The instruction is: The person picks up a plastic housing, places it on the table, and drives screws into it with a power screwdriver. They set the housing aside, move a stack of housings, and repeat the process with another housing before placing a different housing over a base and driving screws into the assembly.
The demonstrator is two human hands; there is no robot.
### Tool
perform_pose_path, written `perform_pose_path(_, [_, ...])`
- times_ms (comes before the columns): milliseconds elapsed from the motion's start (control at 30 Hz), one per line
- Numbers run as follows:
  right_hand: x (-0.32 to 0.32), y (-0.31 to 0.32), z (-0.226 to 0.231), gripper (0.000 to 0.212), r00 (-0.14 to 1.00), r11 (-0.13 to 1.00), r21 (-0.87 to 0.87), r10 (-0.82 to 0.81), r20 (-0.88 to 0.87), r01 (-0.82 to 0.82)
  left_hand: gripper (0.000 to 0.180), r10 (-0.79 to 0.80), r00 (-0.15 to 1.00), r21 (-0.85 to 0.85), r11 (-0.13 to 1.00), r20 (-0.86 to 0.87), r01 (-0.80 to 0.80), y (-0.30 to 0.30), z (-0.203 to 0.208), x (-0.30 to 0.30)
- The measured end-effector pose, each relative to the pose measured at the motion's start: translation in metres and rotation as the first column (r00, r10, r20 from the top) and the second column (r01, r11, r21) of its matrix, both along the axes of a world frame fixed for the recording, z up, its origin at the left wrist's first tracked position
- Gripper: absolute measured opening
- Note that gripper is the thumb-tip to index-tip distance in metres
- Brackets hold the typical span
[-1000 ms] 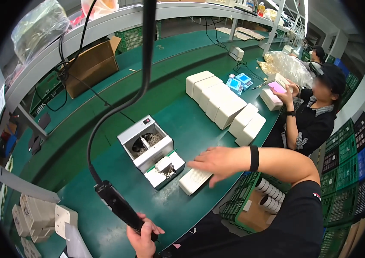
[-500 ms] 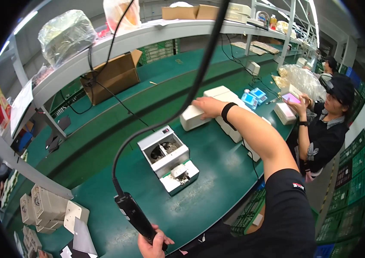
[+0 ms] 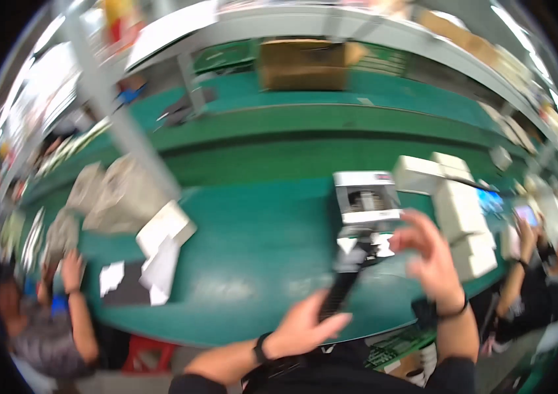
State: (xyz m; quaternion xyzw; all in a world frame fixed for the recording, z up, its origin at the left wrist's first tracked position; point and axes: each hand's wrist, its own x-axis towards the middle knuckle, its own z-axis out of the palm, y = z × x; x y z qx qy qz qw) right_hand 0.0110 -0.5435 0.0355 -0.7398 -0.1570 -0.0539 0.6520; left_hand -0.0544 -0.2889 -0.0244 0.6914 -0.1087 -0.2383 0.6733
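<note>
My left hand (image 3: pixel 302 327) is closed around a black corded electric screwdriver (image 3: pixel 340 292), which slants up and to the right. Motion blur hides its tip. Beyond its upper end stands a white-and-grey housing (image 3: pixel 367 213) with an open compartment and dark parts inside. My right hand (image 3: pixel 429 259) is raised just right of the housing's front, fingers curved and apart, with nothing visible in them. Blur leaves unclear whether its fingertips touch the housing.
White boxes (image 3: pixel 460 210) stand along the right. Beige housings (image 3: pixel 124 197), a white panel (image 3: pixel 177 226) and a dark sheet (image 3: pixel 124 289) lie left on the green bench (image 3: pixel 253 249). Co-workers sit at both sides. A cardboard box (image 3: pixel 305 64) is at the back.
My view has swung left. My right hand has let go of the white box and come back beside the housing. The screwdriver in my left hand is now close to the housing.
</note>
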Motion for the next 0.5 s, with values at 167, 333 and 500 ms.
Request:
perform_pose_path(167, [-0.066, 0.064, -0.03, 0.056, 0.958, 0.812, 0.583, 0.197, -0.207, -0.041, 0.056, -0.161, 0.896, 0.086, 0.987, 0.414, 0.137, -0.015, -0.006, -0.004])
perform_pose_path(333, [-0.068, 0.027, -0.032, 0.039, 0.986, 0.808, 0.575, -0.166, 0.016, 0.127, 0.032, 0.489, 0.663, 0.078, 0.769, 0.566, -0.634, 0.146, 0.029, 0.031])
perform_pose_path(500, [-0.05, 0.021, -0.066, 0.028, 0.89, 0.845, 0.42, -0.427, 0.158, 0.331, 0.051, 0.451, 0.428, 0.311, 0.312, 0.783, -0.898, 0.329, 0.0, 0.053])
